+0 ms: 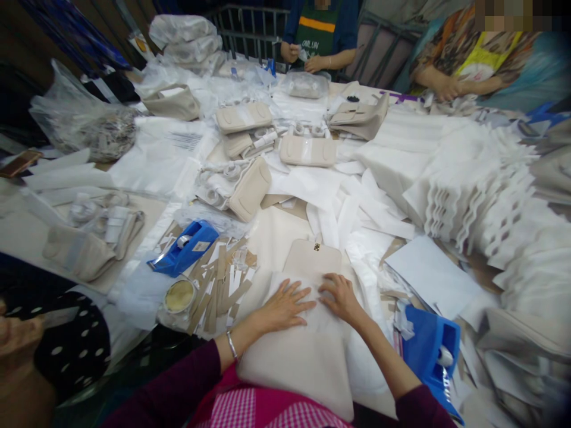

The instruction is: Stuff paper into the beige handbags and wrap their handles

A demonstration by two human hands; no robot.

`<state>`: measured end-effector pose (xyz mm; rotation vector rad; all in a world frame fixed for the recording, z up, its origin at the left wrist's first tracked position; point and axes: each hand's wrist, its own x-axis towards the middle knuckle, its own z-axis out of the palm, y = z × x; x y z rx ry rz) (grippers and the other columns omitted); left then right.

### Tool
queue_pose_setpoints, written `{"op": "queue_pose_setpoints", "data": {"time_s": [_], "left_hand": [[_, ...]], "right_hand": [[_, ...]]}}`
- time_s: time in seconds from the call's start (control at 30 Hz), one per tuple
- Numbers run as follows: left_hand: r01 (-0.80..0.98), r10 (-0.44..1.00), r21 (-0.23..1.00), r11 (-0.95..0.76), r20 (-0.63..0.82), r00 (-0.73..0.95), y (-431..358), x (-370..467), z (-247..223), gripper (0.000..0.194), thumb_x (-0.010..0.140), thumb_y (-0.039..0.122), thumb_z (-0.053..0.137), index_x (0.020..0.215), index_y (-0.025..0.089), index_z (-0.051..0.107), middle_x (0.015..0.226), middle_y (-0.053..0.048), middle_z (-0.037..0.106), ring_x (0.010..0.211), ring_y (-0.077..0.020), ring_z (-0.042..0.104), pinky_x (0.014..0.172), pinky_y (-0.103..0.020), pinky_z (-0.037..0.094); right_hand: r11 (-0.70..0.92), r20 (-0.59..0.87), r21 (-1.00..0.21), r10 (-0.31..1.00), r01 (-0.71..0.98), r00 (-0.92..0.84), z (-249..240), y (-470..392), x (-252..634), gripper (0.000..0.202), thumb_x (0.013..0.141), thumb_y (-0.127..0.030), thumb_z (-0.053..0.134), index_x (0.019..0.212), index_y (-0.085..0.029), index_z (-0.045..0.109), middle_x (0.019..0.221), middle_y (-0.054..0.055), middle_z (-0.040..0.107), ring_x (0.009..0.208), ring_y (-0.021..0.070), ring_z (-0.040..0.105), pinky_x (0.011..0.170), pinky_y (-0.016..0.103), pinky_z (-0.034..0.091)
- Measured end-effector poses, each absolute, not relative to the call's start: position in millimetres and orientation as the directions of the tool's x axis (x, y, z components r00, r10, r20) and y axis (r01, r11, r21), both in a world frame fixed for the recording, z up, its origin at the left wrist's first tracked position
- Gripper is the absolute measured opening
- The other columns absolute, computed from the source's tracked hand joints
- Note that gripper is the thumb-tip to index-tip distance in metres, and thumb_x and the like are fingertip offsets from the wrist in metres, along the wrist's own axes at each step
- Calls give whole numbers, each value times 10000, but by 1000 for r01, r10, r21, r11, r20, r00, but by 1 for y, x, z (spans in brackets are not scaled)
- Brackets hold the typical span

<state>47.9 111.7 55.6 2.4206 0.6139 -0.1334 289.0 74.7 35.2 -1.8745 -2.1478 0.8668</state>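
Note:
A beige bag point(303, 356) lies flat at the table's near edge, its flap with a small gold clasp point(317, 246) pointing away from me. Thin white sheet material point(279, 278) covers part of the bag below the flap. My left hand point(285, 306) rests palm down on that sheet, fingers spread. On the sheet's right side sits my right hand point(341, 296), its fingers bent and apart, fingertips touching the surface. Neither hand grips anything that I can see.
Blue tape dispensers stand at left point(185, 246) and right point(430, 351). Paper strips point(220, 285) and a round tin point(179, 295) lie left. Beige bags point(307, 151) sit farther back, foam sheets point(455, 172) at right. People sit across and at left.

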Motion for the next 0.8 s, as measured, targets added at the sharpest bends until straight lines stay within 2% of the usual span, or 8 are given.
{"op": "queue_pose_setpoints", "data": {"time_s": [0.1,0.17,0.3,0.4,0.53,0.7,0.73,0.8], "left_hand": [[426,361,584,-691,-232,903,115,46,55,547,873,492,546,1386,413,376,1525,1,316,1419,-310,194,1131,-578,111],[403,331,597,-693,-234,914,116,45,53,537,878,497,535,1385,420,378,1521,4,324,1419,-325,185,1120,-600,117],[376,288,606,-701,-241,927,116,44,50,530,889,547,476,1392,411,380,1522,5,319,1412,-361,174,1105,-627,119],[376,294,599,-707,-234,927,116,43,49,527,896,557,452,1395,409,374,1525,13,315,1409,-365,174,1105,-625,118],[377,297,605,-701,-233,926,116,41,49,526,898,552,455,1397,413,365,1531,22,302,1411,-355,175,1108,-620,116],[378,291,629,-679,-242,925,118,40,48,523,889,541,485,1383,396,397,1527,14,313,1411,-350,183,1114,-609,112],[376,287,633,-676,-244,926,119,40,47,526,888,535,491,1385,391,397,1526,11,314,1413,-351,179,1115,-610,110],[373,281,640,-672,-246,928,120,40,46,529,886,523,504,1386,388,398,1527,7,313,1415,-354,172,1113,-616,108]], "right_hand": [[30,-232,-536,956,844,-182,36,96,273,323,852,-97,455,1110,-210,614,1112,74,552,1000,187,531,864,305,396],[36,-237,-544,952,838,-195,30,110,261,392,864,-55,378,1162,-214,577,1050,51,565,893,150,548,777,252,409],[59,-235,-539,947,840,-218,15,127,243,287,849,-54,389,940,-200,619,946,41,564,840,159,516,690,232,373],[69,-217,-546,951,835,-220,16,133,240,228,824,-46,398,782,-184,574,884,47,559,824,168,495,681,235,364],[27,-171,-575,974,818,-152,37,116,256,206,827,-71,360,762,-193,514,843,42,537,791,158,507,699,239,403],[-176,-144,-567,983,805,113,74,0,305,195,872,-254,357,748,-217,502,770,43,522,740,171,551,716,301,475],[-258,-201,-532,964,807,175,81,-34,313,197,860,-299,386,742,-232,529,753,45,538,721,178,574,696,316,490],[-464,-347,-343,871,817,349,91,-100,323,143,781,-368,483,728,-300,597,765,57,591,694,212,625,601,348,499]]}}
